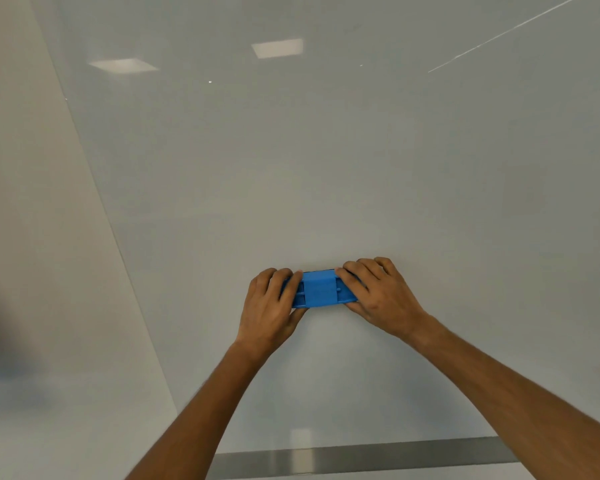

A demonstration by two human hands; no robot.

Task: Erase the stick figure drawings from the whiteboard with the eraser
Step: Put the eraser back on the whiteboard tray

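Both hands pinch the blue eraser flat on the whiteboard: left hand one end, right hand the other. Push evenly, wiping slowly.

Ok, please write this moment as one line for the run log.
left hand: grips eraser left end | right hand: grips right end | eraser: flat against whiteboard | drawings: none visible
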